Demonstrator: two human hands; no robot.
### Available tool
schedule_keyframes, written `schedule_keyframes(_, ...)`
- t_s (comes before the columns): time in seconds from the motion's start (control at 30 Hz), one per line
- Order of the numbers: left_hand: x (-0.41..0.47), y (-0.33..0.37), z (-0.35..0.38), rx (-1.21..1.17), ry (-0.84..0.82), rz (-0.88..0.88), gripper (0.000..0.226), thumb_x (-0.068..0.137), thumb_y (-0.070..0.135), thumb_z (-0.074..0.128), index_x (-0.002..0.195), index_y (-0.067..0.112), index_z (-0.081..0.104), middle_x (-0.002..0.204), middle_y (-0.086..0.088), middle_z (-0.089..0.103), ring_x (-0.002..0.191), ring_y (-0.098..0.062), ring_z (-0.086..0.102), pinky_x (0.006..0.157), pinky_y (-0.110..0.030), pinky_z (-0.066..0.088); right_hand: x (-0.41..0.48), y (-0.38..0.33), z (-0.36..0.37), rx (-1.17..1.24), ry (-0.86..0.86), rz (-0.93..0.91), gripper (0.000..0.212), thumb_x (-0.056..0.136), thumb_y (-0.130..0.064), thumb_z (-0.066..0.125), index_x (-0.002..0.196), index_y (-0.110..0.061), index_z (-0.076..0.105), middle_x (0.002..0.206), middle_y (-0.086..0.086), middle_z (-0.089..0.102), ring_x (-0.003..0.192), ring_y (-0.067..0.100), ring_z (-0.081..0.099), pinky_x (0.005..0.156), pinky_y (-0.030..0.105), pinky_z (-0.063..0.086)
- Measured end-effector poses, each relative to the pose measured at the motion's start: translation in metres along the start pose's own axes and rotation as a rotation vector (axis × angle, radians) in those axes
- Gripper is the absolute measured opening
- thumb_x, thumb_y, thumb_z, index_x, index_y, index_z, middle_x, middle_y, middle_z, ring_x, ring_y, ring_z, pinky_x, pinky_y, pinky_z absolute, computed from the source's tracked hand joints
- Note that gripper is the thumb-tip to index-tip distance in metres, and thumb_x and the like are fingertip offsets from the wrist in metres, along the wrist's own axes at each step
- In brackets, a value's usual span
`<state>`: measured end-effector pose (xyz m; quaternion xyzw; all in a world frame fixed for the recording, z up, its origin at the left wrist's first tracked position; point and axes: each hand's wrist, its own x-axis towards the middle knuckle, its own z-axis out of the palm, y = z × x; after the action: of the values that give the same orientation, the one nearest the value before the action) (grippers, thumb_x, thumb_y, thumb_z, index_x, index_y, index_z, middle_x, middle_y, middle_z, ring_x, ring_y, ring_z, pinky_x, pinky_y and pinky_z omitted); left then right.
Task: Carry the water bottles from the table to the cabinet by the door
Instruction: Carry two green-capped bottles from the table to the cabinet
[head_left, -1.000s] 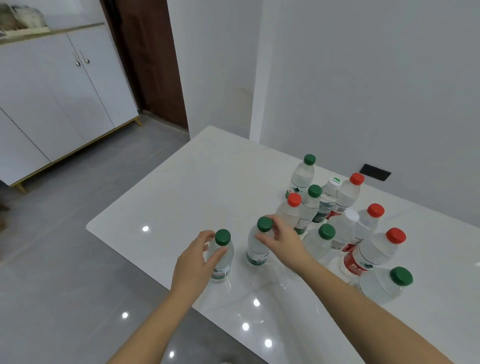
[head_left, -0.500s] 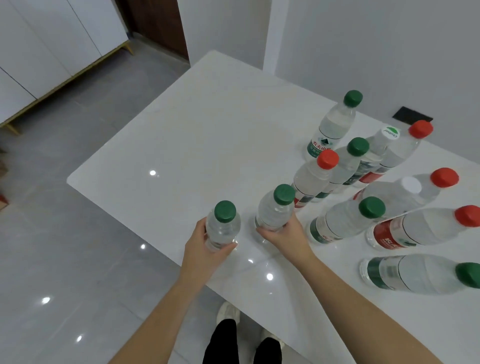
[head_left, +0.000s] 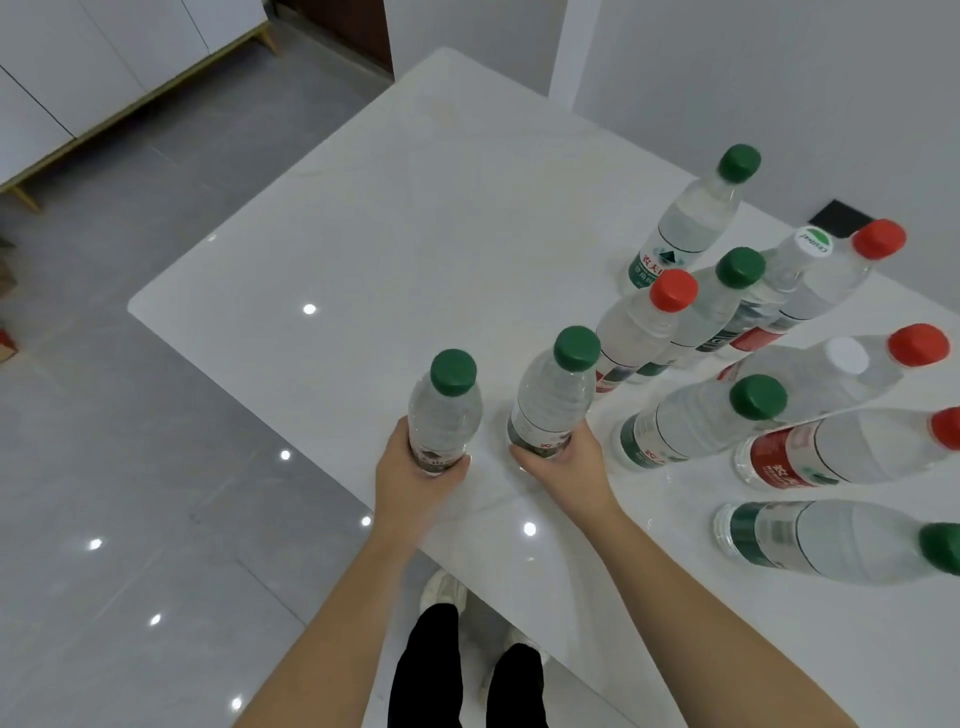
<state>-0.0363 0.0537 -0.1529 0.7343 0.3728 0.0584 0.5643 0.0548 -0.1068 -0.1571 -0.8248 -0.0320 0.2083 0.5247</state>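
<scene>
Left hand (head_left: 415, 483) grasps the left bottle (head_left: 441, 415), right hand (head_left: 566, 467) the right bottle (head_left: 553, 400), at the table (head_left: 415, 234) edge. Neither is carried off yet; many other bottles (head_left: 701, 421) wait on the table

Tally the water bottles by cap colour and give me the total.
Green-capped bottles: 6
Red-capped bottles: 4
White-capped bottles: 2
Total: 12
</scene>
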Motion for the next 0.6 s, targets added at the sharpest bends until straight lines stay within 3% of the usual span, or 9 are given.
schedule_keyframes(0.1, -0.019, 0.021, -0.006, -0.077, 0.011, 0.053, 0.051, 0.07, 0.008, 0.082, 0.101, 0.037, 0.053, 0.096, 0.014, 0.066, 0.084, 0.006, 0.063, 0.067, -0.008, 0.049, -0.018, -0.02, -0.009, 0.051, -0.004, -0.053, 0.056, 0.073, -0.008, 0.081, 0.121, -0.022, 0.055, 0.107, -0.016, 0.067, 0.096, -0.005, 0.064, 0.079, 0.011, 0.05)
schedule_keyframes(0.2, -0.038, 0.061, -0.015, -0.155, 0.025, 0.122, 0.051, 0.071, 0.008, 0.082, 0.097, 0.039, 0.05, 0.095, 0.016, 0.064, 0.084, 0.01, 0.062, 0.068, -0.007, 0.048, -0.035, -0.058, -0.023, 0.094, -0.014, -0.141, 0.052, 0.073, -0.006, 0.081, 0.119, -0.014, 0.057, 0.104, -0.004, 0.07, 0.095, 0.005, 0.067, 0.078, 0.016, 0.053)
schedule_keyframes(0.37, -0.076, 0.135, -0.045, -0.271, 0.094, 0.321, 0.053, 0.07, 0.005, 0.081, 0.096, 0.039, 0.05, 0.092, 0.021, 0.064, 0.085, 0.01, 0.063, 0.067, -0.007, 0.048, -0.072, -0.139, -0.057, 0.179, 0.033, -0.332, 0.053, 0.076, -0.002, 0.078, 0.105, -0.035, 0.05, 0.096, -0.015, 0.065, 0.083, -0.01, 0.064, 0.067, 0.008, 0.05)
schedule_keyframes(0.5, -0.11, 0.192, -0.07, -0.321, 0.143, 0.489, 0.053, 0.069, 0.007, 0.083, 0.098, 0.039, 0.052, 0.092, 0.025, 0.067, 0.089, 0.005, 0.064, 0.069, -0.011, 0.051, -0.102, -0.195, -0.084, 0.248, 0.039, -0.491, 0.049, 0.076, 0.0, 0.077, 0.106, -0.029, 0.051, 0.094, -0.007, 0.067, 0.071, -0.003, 0.064, 0.057, 0.012, 0.049)
schedule_keyframes(0.6, -0.135, 0.234, -0.085, -0.342, 0.165, 0.585, 0.051, 0.069, 0.012, 0.084, 0.104, 0.036, 0.054, 0.095, 0.021, 0.067, 0.088, 0.007, 0.064, 0.067, -0.01, 0.051, -0.123, -0.234, -0.105, 0.287, 0.049, -0.598, 0.051, 0.075, -0.004, 0.079, 0.112, -0.028, 0.053, 0.098, -0.009, 0.07, 0.085, 0.0, 0.067, 0.064, 0.014, 0.053)
